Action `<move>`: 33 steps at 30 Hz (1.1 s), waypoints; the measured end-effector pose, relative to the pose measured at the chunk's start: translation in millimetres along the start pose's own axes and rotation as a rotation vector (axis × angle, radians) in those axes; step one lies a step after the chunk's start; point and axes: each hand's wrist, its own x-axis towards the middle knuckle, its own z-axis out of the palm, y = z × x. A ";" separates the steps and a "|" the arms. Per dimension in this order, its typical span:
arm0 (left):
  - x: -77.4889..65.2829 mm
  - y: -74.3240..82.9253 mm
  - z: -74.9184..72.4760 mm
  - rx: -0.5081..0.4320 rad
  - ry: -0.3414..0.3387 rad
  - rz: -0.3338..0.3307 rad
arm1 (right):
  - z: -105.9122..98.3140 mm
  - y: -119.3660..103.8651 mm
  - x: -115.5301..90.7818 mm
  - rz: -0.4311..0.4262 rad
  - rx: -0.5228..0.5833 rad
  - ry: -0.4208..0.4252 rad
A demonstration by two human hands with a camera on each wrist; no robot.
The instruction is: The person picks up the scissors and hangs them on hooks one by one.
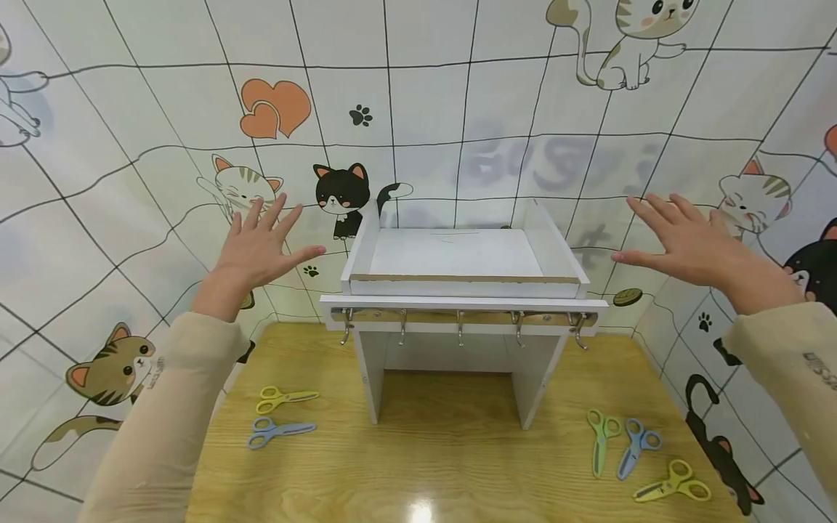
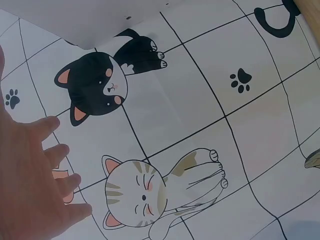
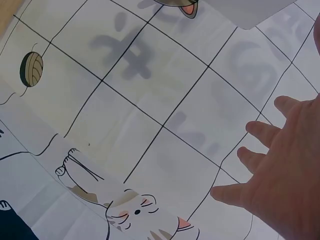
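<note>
Both hands are raised with fingers spread, holding nothing. In the head view my left hand (image 1: 258, 247) hovers to the left of a white shelf unit (image 1: 458, 254), and my right hand (image 1: 686, 243) to its right; neither touches it. The unit stands on the wooden table, with a shallow tray-like top and a front rail bearing several metal hooks (image 1: 461, 330). Left of it lie yellow scissors (image 1: 299, 397) and blue scissors (image 1: 294, 429). On the right lie green scissors (image 1: 599, 450), blue scissors (image 1: 630, 459) and yellow scissors (image 1: 654, 491).
A white wall covering (image 1: 431, 102) with grid lines, printed cats, hearts and paw prints surrounds the wooden table (image 1: 445, 465) at the back and sides. The shelf unit's side panels (image 1: 370, 370) form an opening below the hook rail.
</note>
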 end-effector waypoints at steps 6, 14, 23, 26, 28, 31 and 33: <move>-7.6 8.3 -5.2 -0.006 0.045 0.059 | 1.4 -3.6 -4.8 -0.014 -0.002 0.016; -19.6 24.2 -13.0 0.010 0.095 0.137 | 8.7 -1.8 -10.8 -0.023 -0.008 0.014; -31.1 42.3 -19.2 0.026 0.156 0.243 | 19.3 2.9 -14.9 -0.010 -0.026 -0.015; -34.7 47.7 -19.4 0.025 0.168 0.276 | 25.3 4.0 -15.9 0.004 -0.023 -0.025; -37.0 51.1 -19.1 0.008 0.180 0.299 | 29.8 4.8 -16.9 0.008 -0.023 -0.028; -39.6 55.4 -18.3 -0.035 0.202 0.344 | 36.1 6.2 -19.4 0.012 -0.026 -0.026; -40.2 57.5 -16.9 -0.051 0.226 0.379 | 40.2 6.9 -21.4 0.015 -0.019 -0.029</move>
